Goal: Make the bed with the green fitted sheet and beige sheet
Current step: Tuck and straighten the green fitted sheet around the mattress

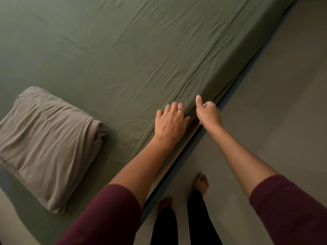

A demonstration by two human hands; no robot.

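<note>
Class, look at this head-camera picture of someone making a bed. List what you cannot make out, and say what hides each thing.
- Right hand: its fingers curl over the edge of the green fitted sheet, so what they grip is hidden.
- Beige sheet: bundled up, its full extent unclear.
- The bed's far corners: cut off by the frame edges.
- Left hand: its fingertips dip into a fold, so pressing or pinching cannot be told.

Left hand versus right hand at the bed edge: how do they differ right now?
The left hand lies on top of the green fitted sheet, fingers relaxed; the right hand is curled at the sheet's side edge, thumb raised. The left sits farther in on the mattress; the right is over its rim. Both wear rings.
</note>
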